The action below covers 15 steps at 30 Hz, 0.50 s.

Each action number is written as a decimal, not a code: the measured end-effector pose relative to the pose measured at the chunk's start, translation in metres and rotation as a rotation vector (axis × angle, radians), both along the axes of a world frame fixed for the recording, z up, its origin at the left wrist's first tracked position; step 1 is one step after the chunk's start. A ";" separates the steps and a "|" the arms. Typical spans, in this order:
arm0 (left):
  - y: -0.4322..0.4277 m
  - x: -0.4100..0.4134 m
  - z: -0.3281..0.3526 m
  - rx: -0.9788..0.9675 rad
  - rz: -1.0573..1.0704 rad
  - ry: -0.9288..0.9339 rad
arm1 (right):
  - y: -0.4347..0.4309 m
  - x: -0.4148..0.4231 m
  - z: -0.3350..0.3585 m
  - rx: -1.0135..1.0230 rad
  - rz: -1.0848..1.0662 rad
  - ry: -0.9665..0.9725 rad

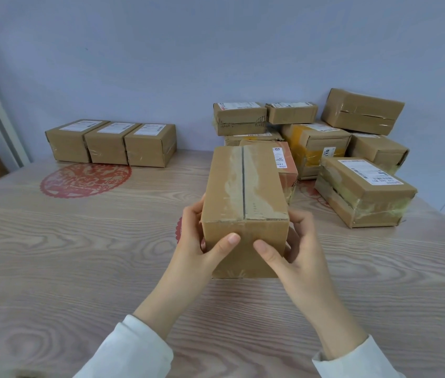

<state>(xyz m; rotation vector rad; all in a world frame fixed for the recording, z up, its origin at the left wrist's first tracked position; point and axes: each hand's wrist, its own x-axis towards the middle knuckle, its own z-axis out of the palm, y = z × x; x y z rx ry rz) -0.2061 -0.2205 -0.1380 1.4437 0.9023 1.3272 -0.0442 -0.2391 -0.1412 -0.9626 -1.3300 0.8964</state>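
A taped brown cardboard box sits in the middle of the view, its taped seam facing up and running away from me. My left hand grips its near left corner, thumb on the front face and fingers round the left side. My right hand grips the near right corner the same way, thumb on the front face. Whether the box rests on the wooden table or is lifted slightly I cannot tell.
Three matching labelled boxes stand in a row at the back left against the wall. A pile of several taped parcels fills the back right, with a labelled box nearest. A red paper-cut lies on the table.
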 end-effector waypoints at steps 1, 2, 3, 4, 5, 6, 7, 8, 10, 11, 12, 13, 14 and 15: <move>0.000 0.000 -0.001 0.004 -0.009 0.002 | 0.000 0.001 0.000 -0.004 0.006 0.009; 0.001 0.000 -0.003 0.010 -0.019 0.014 | -0.001 0.001 0.001 -0.008 0.008 0.027; 0.001 0.000 -0.004 0.018 -0.027 0.022 | -0.002 0.002 0.002 -0.009 0.003 0.044; 0.001 0.000 -0.007 0.024 -0.033 0.025 | -0.002 0.002 0.003 -0.010 -0.010 0.057; 0.001 0.001 -0.008 0.028 -0.039 0.026 | -0.002 0.002 0.003 -0.010 -0.024 0.062; 0.001 0.001 -0.008 0.032 -0.044 0.022 | -0.002 0.003 0.003 -0.008 -0.033 0.058; 0.000 0.000 -0.007 0.036 -0.047 0.016 | -0.002 0.003 0.002 -0.003 -0.033 0.045; -0.001 0.000 -0.006 0.040 -0.050 0.010 | -0.002 0.003 0.002 0.003 -0.028 0.031; -0.003 -0.001 -0.003 0.039 -0.054 0.005 | -0.001 0.005 -0.001 0.014 -0.016 0.018; -0.003 -0.001 -0.002 0.026 -0.055 -0.002 | -0.001 0.006 -0.001 0.017 -0.008 0.021; -0.002 -0.001 -0.001 0.007 -0.051 -0.013 | -0.002 0.006 -0.002 0.019 0.005 0.021; -0.002 -0.001 -0.001 -0.016 -0.050 -0.035 | -0.002 0.007 -0.002 0.020 0.016 0.014; -0.001 -0.002 -0.001 -0.044 -0.054 -0.065 | -0.003 0.007 -0.003 0.020 0.020 0.002; 0.000 -0.002 -0.002 -0.072 -0.063 -0.094 | -0.003 0.006 -0.003 0.017 0.020 -0.007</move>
